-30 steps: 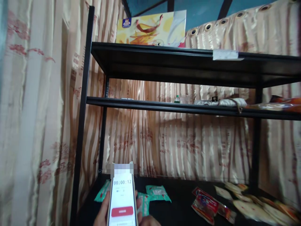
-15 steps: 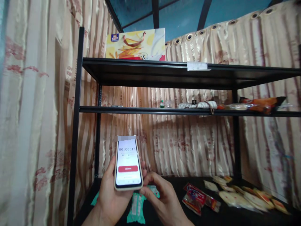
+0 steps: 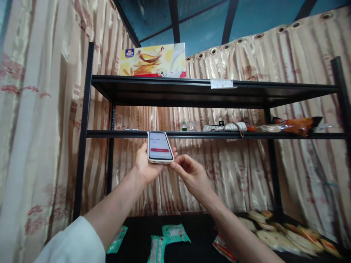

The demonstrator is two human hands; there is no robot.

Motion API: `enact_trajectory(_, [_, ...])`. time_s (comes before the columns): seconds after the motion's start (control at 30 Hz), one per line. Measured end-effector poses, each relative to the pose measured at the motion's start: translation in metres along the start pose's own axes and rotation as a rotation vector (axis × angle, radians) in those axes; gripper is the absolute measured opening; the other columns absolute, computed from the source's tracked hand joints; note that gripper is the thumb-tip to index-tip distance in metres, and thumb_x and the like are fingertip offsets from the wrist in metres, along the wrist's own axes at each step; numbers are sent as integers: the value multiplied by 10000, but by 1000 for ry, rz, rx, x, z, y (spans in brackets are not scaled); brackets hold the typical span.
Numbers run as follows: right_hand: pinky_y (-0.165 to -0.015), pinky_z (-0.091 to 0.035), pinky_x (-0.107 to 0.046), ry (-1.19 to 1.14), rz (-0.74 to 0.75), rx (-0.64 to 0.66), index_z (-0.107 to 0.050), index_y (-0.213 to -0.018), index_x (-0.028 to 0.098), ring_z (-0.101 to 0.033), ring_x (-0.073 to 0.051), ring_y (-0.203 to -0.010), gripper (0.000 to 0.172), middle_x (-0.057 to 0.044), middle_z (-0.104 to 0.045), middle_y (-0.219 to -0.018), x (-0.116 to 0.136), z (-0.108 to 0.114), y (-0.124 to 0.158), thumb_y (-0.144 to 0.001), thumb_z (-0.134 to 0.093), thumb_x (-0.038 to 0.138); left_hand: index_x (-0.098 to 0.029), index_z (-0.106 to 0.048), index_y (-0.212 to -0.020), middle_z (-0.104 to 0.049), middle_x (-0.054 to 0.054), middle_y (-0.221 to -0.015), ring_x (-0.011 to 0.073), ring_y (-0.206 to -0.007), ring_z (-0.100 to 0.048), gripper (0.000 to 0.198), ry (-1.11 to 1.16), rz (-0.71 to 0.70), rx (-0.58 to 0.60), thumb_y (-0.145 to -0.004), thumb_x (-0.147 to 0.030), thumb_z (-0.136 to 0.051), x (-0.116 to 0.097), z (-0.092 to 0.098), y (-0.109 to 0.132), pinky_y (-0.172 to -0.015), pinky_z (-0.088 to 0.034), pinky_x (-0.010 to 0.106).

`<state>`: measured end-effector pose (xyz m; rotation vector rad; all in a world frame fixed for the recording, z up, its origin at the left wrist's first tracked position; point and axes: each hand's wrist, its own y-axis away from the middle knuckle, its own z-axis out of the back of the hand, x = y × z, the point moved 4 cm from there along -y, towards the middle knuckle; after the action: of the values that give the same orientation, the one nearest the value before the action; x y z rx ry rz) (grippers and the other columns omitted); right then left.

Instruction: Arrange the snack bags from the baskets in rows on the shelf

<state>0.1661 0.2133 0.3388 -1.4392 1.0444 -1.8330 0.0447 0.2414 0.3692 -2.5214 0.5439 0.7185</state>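
Observation:
A phone (image 3: 159,147) with a lit timer screen and a red button is raised to the front edge of the middle shelf (image 3: 123,133) of a black metal rack. My left hand (image 3: 146,166) cups it from below and behind. My right hand (image 3: 189,172) pinches the phone's lower right corner with thumb and fingertips. Both arms reach up from the bottom of the view.
The middle shelf carries a small green-capped bottle (image 3: 184,126), a white bundle (image 3: 225,127) and an orange packet (image 3: 296,124). A yellow box (image 3: 152,61) stands on the top shelf. Green packets (image 3: 175,233), red packets and pale round packets (image 3: 285,237) lie on the bottom shelf. Striped curtains surround the rack.
Both hands have lifted the phone from near the bottom shelf up to the middle shelf's edge. My right hand, first out of sight, came in and took the phone's corner.

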Motion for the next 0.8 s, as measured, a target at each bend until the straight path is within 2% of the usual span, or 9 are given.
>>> enact_trajectory(0.1, [-588, -422, -241, -42, -9, -3, -545, -677, 196, -514, -126, -621, 347, 15, -557, -641, -1, 5, -21, -697, -692, 510, -28, -472, -1257, -587, 252, -1167, 363, -1032, -597, 638, -11, -7, 20, -924, -480, -169, -7, -13, -21, -806, -481, 561])
enact_trajectory(0.27, [-611, -428, -249, -83, 5, -5, -538, -652, 195, -524, -122, -619, 362, 23, -552, -634, -6, 14, -47, -676, -702, 516, -27, -510, -1211, -565, 246, -1191, 354, -1048, -586, 598, -43, -14, 22, -919, -450, -204, -13, -24, -50, -714, -530, 451])
enact_trajectory(0.43, [-662, -455, -267, -95, -40, -11, -546, -650, 187, -557, -124, -644, 382, 9, -594, -664, -17, 17, -64, -653, -712, 531, -41, -512, -1199, -558, 231, -1195, 336, -1011, -600, 521, -37, 15, -58, -910, -361, -220, -17, -24, -73, -706, -531, 466])
enact_trajectory(0.6, [-659, -466, -268, -124, -56, -17, -542, -651, 190, -570, -127, -642, 410, 7, -611, -657, -27, 15, -78, -603, -740, 546, -10, -500, -1201, -563, 246, -1162, 332, -957, -612, 479, -1, -3, -65, -895, -275, -244, -23, -18, -91, -707, -526, 495])
enact_trajectory(0.8, [-629, -474, -262, -73, -62, -23, -547, -645, 190, -581, -125, -615, 416, 1, -628, -637, -30, 13, -92, -596, -738, 556, -8, -501, -1185, -567, 235, -1140, 327, -954, -601, 478, 19, 7, -88, -896, -286, -241, -34, -15, -106, -702, -530, 496])
